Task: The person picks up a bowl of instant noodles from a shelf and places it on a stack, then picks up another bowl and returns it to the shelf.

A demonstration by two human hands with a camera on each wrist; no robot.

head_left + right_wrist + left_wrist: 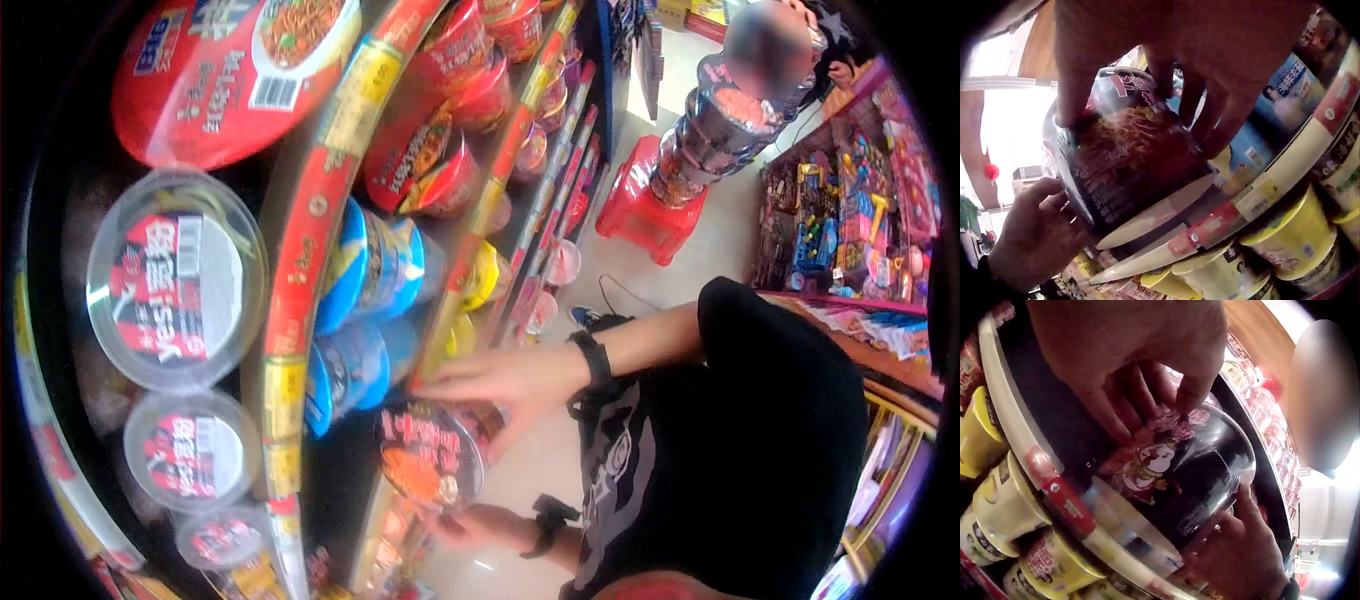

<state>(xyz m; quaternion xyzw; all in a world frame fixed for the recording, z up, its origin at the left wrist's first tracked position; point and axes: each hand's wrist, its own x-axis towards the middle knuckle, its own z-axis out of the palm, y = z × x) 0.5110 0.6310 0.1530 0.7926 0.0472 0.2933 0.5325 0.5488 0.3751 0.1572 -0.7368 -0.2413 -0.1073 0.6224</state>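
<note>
A black bowl of instant noodles [425, 460] with a noodle picture and pink lettering is between both hands at the shelf. The right hand [515, 385] grips it from one side; in the right wrist view its thumb and fingers [1207, 125] straddle the bowl. On the opposite side the left hand [468, 525] holds it near the rim. In the left wrist view, a cartoon figure shows on the bowl's dark wall [1194, 481], with the left hand [1129, 350] over it and the right hand [1241, 550] at its lower edge.
Blue noodle cups [350, 375] stand beside the hands. A shelf edge with price tags [300, 290] runs close by, with clear-lidded bowls [180, 280] on its near side. Yellow cups [1291, 237] line a lower shelf. A red-based display [650, 200] and another person are on the far floor.
</note>
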